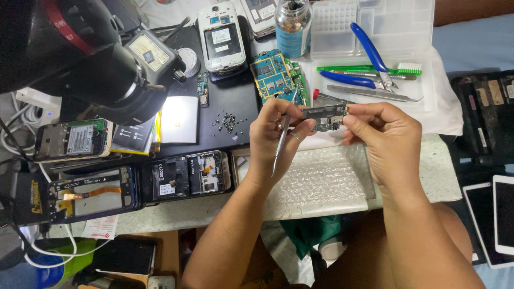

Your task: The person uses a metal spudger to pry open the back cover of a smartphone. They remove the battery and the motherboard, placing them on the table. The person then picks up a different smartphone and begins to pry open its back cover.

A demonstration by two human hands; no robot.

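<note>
L hand gripping tweezers + board, R hand pinching board, white label sheet left.

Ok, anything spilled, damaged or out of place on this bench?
Small dark screws lie loose in a scattered heap on the black mat, not in the clear tray. Several phones, like the white one, lie opened. Nothing looks broken.

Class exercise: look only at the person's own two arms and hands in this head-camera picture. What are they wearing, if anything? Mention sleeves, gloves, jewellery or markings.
Both forearms are bare right down to the bottom edge of the picture, with no sleeves showing. The left hand wears no glove; a thin ring shows on one of its fingers. The right hand is also ungloved, with no ring, watch or bracelet visible. No markings can be made out on either arm.
</note>
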